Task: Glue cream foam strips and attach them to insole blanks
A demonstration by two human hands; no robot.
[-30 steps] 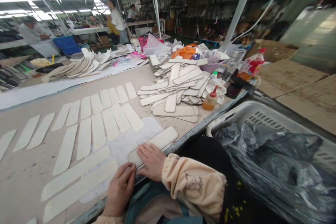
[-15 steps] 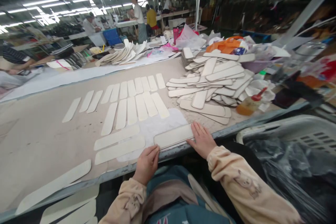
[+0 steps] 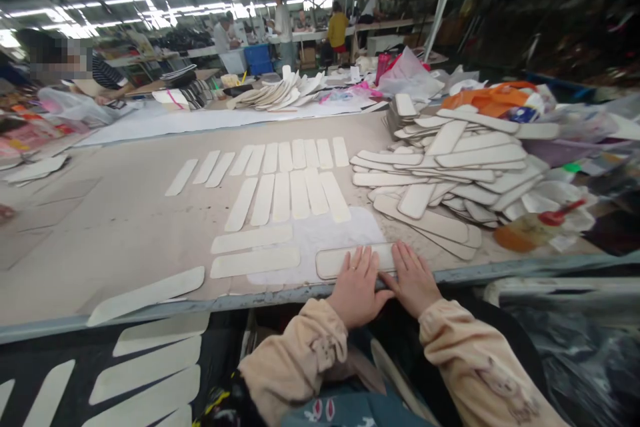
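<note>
A long cream strip with rounded corners and a dark edge [image 3: 329, 264] lies at the table's front edge, on a white sheet [image 3: 367, 221]. Both hands rest flat on it, side by side. My left hand [image 3: 359, 287] is on its middle, fingers spread, a ring on one finger. My right hand [image 3: 413, 278] presses on its right end with fingers stretched out. Rows of cream strips [image 3: 300, 193] lie behind and to the left. To the right is a large heap of dark-edged strips [image 3: 480, 157].
A bottle of amber liquid with a red nozzle [image 3: 520, 232] stands right of the heap. A plastic crate [image 3: 560, 287] holding dark plastic is at lower right. More strips [image 3: 150, 360] lie on a dark surface below the table. A person in stripes [image 3: 103, 70] works at far left.
My left hand has moved from the strip's left end onto its middle, next to my right hand, and opened flat. The view has turned left.
</note>
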